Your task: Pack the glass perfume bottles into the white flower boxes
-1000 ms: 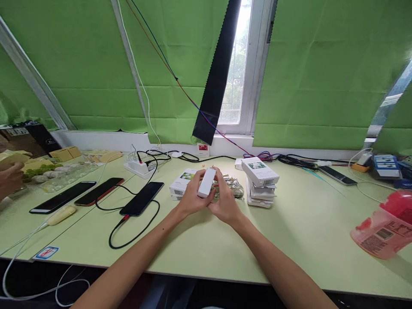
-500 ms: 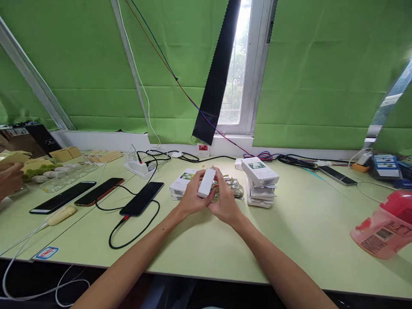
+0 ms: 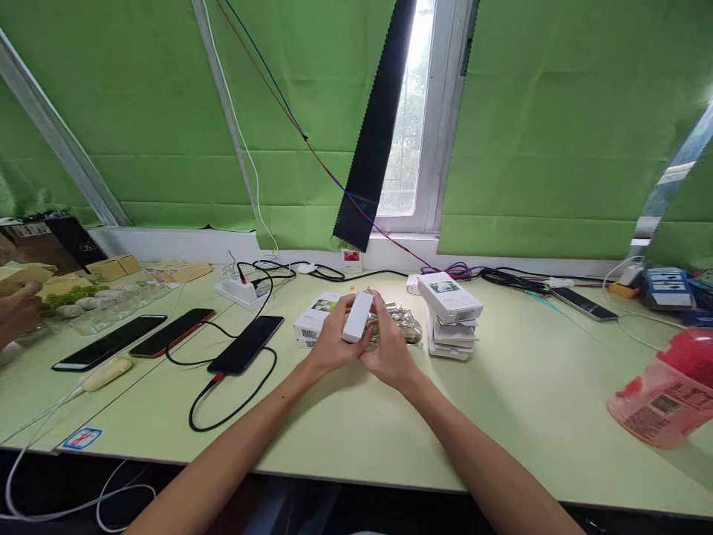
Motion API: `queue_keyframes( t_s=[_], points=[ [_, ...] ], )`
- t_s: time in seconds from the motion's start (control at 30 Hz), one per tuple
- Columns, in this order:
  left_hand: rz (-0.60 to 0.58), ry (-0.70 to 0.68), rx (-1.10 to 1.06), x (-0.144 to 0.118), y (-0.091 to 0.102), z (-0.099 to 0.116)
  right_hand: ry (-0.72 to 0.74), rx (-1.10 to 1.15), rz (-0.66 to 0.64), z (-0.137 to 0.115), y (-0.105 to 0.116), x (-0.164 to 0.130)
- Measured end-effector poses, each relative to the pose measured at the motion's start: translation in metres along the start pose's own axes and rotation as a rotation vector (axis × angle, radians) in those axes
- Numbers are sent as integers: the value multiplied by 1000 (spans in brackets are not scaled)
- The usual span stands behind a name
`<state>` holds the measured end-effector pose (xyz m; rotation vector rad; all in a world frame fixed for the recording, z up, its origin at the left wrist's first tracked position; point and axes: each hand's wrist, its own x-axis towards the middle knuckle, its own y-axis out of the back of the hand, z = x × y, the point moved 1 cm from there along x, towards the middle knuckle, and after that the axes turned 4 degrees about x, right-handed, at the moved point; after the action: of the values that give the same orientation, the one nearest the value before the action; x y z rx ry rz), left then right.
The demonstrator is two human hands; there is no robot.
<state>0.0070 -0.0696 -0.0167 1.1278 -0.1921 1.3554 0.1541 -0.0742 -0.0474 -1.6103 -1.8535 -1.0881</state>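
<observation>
A small white box is held up between both hands, its narrow plain side facing me. My left hand wraps the box from the left, and my right hand grips it from the right with fingers at its far end. Behind my left hand lie white printed boxes, one on another. Shiny metallic pieces in clear wrapping sit just beyond my right hand, partly hidden by it. To their right stands a stack of flattened white cartons topped by a printed white box.
Left of me lie several phones with charging cables and a white power strip. Another person's hand is at the far left by a clear plastic tray. A pink canister stands at right; cables run along the wall.
My hands and the white box stay almost still. The other person's hand at the far left has shifted slightly.
</observation>
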Motion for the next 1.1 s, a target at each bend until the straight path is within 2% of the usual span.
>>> queue_keyframes(
  t_s=[1.1],
  points=[
    [16,-15,-13,1,1,5,14,-52,6,2,0,0]
  ],
)
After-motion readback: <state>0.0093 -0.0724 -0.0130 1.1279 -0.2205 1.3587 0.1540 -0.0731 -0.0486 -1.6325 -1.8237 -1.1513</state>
